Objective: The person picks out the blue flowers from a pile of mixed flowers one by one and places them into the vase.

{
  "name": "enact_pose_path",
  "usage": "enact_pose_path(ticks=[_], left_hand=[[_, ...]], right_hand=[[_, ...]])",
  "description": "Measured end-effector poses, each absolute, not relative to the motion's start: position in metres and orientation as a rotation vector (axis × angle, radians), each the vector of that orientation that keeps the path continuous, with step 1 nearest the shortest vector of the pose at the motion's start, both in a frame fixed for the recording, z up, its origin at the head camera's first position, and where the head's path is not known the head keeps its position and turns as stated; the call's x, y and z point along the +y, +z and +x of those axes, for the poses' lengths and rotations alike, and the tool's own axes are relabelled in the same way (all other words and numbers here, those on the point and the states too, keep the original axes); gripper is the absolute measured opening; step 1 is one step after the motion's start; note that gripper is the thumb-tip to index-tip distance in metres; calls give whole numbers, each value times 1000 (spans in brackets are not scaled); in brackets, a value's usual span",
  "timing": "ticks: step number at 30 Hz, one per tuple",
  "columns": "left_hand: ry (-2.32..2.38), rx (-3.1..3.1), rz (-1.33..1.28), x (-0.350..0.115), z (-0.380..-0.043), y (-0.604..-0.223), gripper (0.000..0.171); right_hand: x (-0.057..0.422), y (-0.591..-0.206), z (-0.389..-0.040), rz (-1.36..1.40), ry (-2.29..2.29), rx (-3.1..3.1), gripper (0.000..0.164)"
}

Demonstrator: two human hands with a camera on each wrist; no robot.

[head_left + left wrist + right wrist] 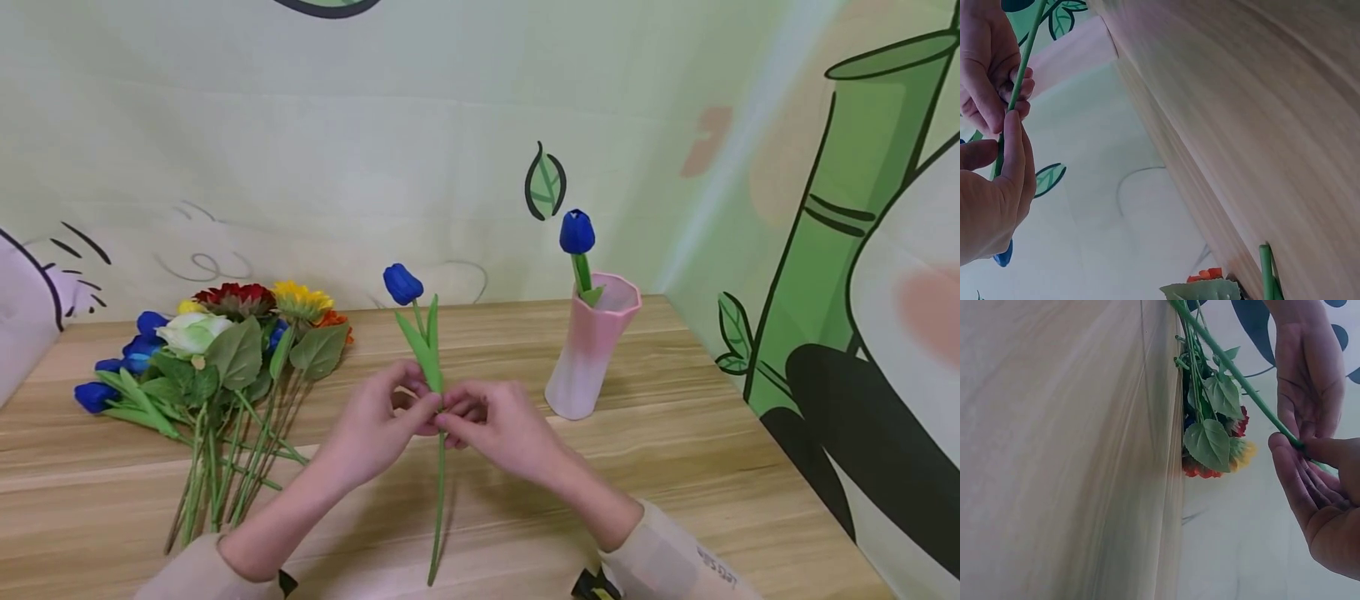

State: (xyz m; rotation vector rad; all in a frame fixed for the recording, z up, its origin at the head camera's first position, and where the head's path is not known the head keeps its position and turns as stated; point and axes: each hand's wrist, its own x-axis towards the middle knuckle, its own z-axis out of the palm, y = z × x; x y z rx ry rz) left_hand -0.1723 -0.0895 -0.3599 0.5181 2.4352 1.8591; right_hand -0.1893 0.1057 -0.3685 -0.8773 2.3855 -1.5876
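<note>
Both hands hold one artificial blue tulip [403,284] upright over the middle of the table. My left hand [386,421] pinches its green stem just below the leaves, between thumb and fingers. Right beside it, my right hand [498,425] pinches the same stem, the fingertips of both hands meeting there. In the right wrist view the stem [1244,384] slants up past the fingers, and in the left wrist view the bloom [1004,256] peeks out behind the left hand. To the right stands a pink and white vase [581,358] with another blue tulip [577,232] in it.
At the left of the wooden table [510,533] lies a pile of artificial flowers: blue tulips [96,397], a white rose [193,333], a dark red bloom [236,298] and a yellow sunflower [302,300]. Their stems point toward the front. A printed cloth [450,167] hangs behind the table.
</note>
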Motion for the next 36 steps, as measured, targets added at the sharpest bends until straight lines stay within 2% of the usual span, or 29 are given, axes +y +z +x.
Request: enact_pose_path(ticks=[20, 36], left_hand=[[2015, 2420, 413, -87, -176, -358, 20], [2031, 2403, 422, -87, -179, -359, 18]], right_hand=[[108, -366, -187, -857, -1577, 2432, 6], [107, -365, -187, -755, -1743, 2336, 14]])
